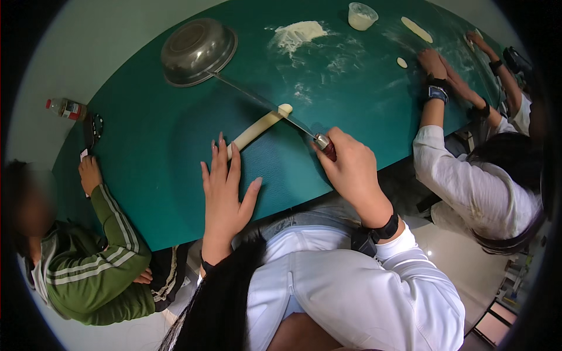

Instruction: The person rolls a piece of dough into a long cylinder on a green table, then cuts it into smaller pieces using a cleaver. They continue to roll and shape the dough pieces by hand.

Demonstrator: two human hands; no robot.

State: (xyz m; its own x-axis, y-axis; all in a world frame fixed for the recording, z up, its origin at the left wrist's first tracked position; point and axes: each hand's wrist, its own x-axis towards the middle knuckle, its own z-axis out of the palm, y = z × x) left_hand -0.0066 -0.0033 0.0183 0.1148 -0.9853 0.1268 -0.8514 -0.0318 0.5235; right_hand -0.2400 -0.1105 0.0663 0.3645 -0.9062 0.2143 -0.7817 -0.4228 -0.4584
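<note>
A long roll of pale dough [257,130] lies slantwise on the green tabletop [281,171]. My right hand [353,166] grips the dark red handle of a knife [250,94]. Its long, narrow blade crosses the dough near the far end, where a short piece shows beyond the blade; whether the cut goes right through I cannot tell. The blade's tip reaches the rim of an upturned metal bowl [193,52]. My left hand [224,188] rests flat with fingers spread, its fingertips over the near end of the roll and partly hiding it.
White flour [303,34] lies heaped at the far side, near a plastic tub [362,17]. Co-workers' hands [432,63] work at the right, by flattened dough [417,30]. A person in a green sleeve [116,223] sits at left, near a bottle [68,109].
</note>
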